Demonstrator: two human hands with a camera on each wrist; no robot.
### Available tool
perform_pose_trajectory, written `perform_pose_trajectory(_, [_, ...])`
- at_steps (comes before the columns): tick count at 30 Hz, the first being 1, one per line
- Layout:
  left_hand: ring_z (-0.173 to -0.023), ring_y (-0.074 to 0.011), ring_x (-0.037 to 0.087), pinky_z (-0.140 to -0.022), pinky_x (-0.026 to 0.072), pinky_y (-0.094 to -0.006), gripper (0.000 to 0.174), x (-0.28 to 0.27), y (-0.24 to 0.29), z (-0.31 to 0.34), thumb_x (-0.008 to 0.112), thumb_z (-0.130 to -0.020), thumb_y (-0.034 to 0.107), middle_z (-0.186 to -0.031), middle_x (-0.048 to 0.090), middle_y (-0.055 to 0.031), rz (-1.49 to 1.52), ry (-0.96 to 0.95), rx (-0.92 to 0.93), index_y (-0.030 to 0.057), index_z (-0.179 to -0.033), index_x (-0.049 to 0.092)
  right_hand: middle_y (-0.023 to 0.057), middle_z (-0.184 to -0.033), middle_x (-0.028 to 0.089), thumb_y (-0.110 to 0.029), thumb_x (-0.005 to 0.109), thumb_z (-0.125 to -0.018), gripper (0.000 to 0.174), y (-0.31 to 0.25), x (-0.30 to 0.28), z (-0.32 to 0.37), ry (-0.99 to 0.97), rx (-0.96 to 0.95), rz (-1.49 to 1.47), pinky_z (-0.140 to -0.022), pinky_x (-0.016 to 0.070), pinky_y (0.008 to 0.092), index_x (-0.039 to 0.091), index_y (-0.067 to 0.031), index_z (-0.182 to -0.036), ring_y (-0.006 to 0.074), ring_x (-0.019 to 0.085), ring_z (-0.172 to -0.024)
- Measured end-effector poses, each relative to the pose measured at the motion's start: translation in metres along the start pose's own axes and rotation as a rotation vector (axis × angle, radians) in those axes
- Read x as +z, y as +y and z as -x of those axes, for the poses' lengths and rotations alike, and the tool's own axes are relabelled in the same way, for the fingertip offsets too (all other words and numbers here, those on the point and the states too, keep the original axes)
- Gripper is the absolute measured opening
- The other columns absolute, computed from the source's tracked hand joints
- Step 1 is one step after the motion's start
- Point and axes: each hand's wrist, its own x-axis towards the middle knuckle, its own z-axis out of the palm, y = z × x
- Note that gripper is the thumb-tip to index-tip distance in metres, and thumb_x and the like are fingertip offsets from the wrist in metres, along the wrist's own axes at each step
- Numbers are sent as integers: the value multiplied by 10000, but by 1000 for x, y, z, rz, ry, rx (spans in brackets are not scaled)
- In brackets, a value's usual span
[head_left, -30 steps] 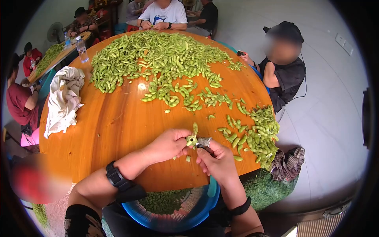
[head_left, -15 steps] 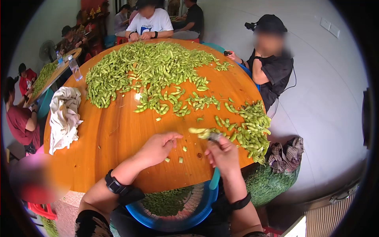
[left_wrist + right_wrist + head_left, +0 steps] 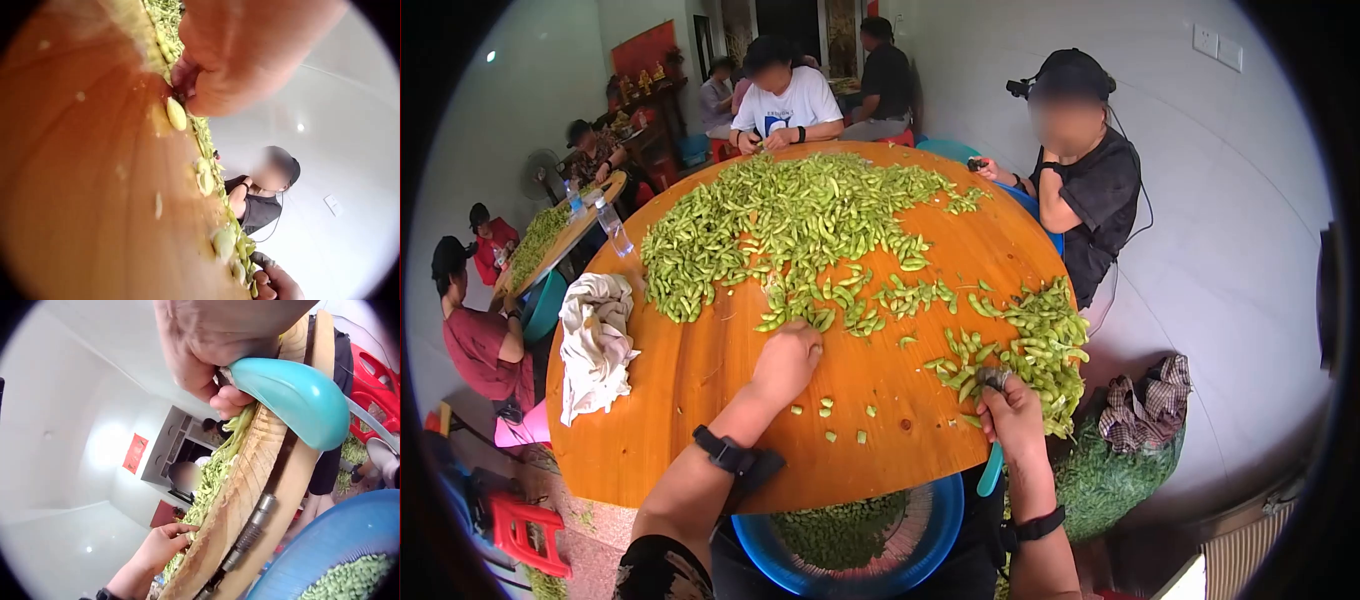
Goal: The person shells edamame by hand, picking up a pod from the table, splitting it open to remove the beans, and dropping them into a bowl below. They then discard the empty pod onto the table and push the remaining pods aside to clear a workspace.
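At the near edge of the large heap of green pods (image 3: 790,215), my left hand (image 3: 788,362) bends its fingers down to the table. In the right wrist view the left hand (image 3: 159,550) pinches a pod between thumb and fingers. A single pod (image 3: 177,114) lies beside its fingertips in the left wrist view. My right hand (image 3: 1013,415) grips a tool with a teal handle (image 3: 991,470), beside the smaller pod pile on the right. Something grey (image 3: 992,379) shows at its fingertips; the tool's working end is hidden. The teal handle (image 3: 294,400) sticks out below the palm.
Several short green pieces (image 3: 861,437) are scattered between the hands. A white cloth (image 3: 595,345) and a bottle (image 3: 613,228) stand at the left of the round table (image 3: 700,440). Below its near edge is a blue basin (image 3: 945,540). People sit across and at the right.
My left hand has left the right hand and reached forward to the heap. My right hand has moved right with the tool; the pods it held up are no longer seen there.
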Motion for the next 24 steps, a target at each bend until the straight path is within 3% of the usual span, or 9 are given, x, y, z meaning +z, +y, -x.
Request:
perform_pose_trajectory(3, [-705, -234, 617, -638, 490, -325, 100, -13, 22, 18, 683, -773, 73, -788, 614, -131, 333, -238, -20, 6, -840, 653, 21, -678, 575, -66, 513, -922, 131, -1, -2, 2, -19, 4, -38, -395, 361, 200, 595, -4, -1003, 55, 481, -458])
perform_pose_trajectory(6, [-690, -239, 608, -638, 489, -326, 109, -16, 27, 5, 690, -768, 77, -779, 611, -129, 317, -205, -169, 4, -840, 654, 28, -695, 594, -73, 517, -926, 132, -2, -7, 1, -82, 65, -65, -399, 380, 197, 597, -2, -1004, 55, 500, -469])
perform_pose_trajectory(10, [-797, -337, 620, -717, 512, -408, 197, 9, 14, -35, 683, -785, 136, -922, 611, -163, -167, -64, -90, 21, -940, 641, 31, -706, 607, -85, 519, -931, 138, -3, -12, 0, -100, 79, -115, -400, 392, 193, 607, -6, -1002, 55, 515, -479])
perform_pose_trajectory(11, [-829, -379, 608, -738, 511, -441, 211, 20, 7, -38, 661, -804, 151, -954, 601, -186, -160, -61, -122, 19, -964, 623, 26, -708, 605, -87, 518, -933, 147, -2, -15, -1, -133, 93, -108, -399, 390, 191, 609, -10, -1019, 53, 513, -479])
perform_pose_trajectory(18, [-771, -367, 618, -695, 520, -410, 214, -1, 34, -21, 635, -824, 111, -934, 599, -205, -210, -58, -23, 5, -1008, 620, 3, -733, 593, -89, 504, -932, 219, -14, 5, 11, -263, 25, 22, -398, 384, 184, 603, -39, -1121, 42, 502, -482])
perform_pose_trajectory(20, [-680, -312, 645, -641, 523, -378, 198, -13, 59, -2, 581, -845, 21, -1010, 623, -190, 285, -138, -103, -18, -1038, 608, 3, -731, 592, -96, 503, -928, 176, -26, 34, 14, -255, 85, 40, -397, 386, 193, 605, -37, -1059, 50, 509, -483])
perform_pose_trajectory(21, [-680, -312, 645, -641, 523, -378, 198, -17, 69, 7, 581, -845, 21, -1010, 623, -190, 286, -146, -102, -18, -1038, 608, 6, -731, 593, -102, 507, -929, 143, -23, 47, 11, -313, 91, 12, -398, 389, 199, 599, -30, -1012, 56, 516, -488])
perform_pose_trajectory(23, [-647, -182, 628, -602, 505, -307, 294, -18, 81, 23, 538, -859, -44, -908, 614, -120, 650, -264, -270, -16, -1144, 601, 8, -730, 593, -109, 511, -929, 123, -20, 66, 6, -362, 94, -20, -399, 392, 205, 593, -23, -965, 62, 523, -493])
perform_pose_trajectory(24, [-647, -182, 628, -602, 505, -307, 294, -16, 80, 28, 538, -859, -44, -908, 614, -120, 650, -270, -266, -16, -1144, 601, 10, -729, 593, -115, 512, -931, 117, -20, 74, 5, -387, 123, -6, -402, 395, 209, 584, -22, -929, 66, 529, -499])
